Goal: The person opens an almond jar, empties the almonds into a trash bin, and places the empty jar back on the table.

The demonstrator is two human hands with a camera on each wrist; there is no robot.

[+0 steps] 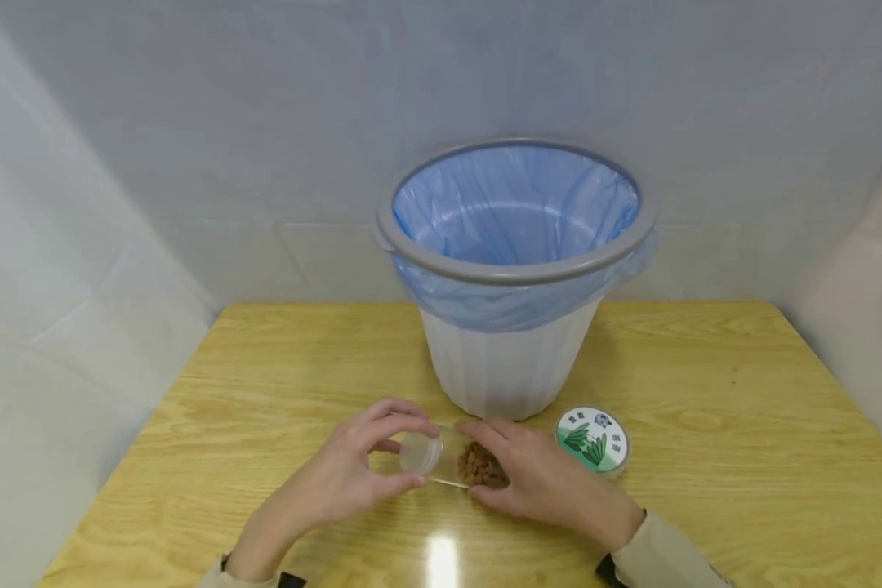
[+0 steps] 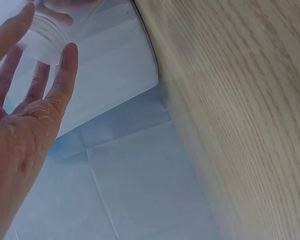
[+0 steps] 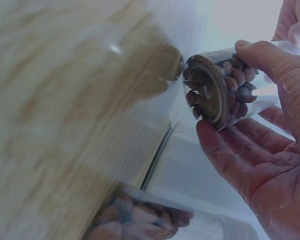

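- The left hand (image 1: pixel 345 474) is seen nearest the camera, low over the worktop (image 1: pixel 213 384); its fingers and thumb are curled round the mouth end of a clear jar (image 1: pixel 441 457), which is pinched there.
- The clear jar is held on its side between both hands, just above the worktop and in front of the bin; brown nuts (image 1: pixel 480 467) are gathered at its base end.
- The right hand (image 1: pixel 540 482) is curled round the base end of the jar, with the thumb over the top and the fingers underneath, as shown in the right wrist view (image 3: pixel 260 125).
- A white bin (image 1: pixel 510 359), lined with a blue bag (image 1: pixel 514 204), is stood behind the hands.
- A round lid (image 1: pixel 592 439) with a green leaf label is laid flat on the worktop, just right of the right hand.
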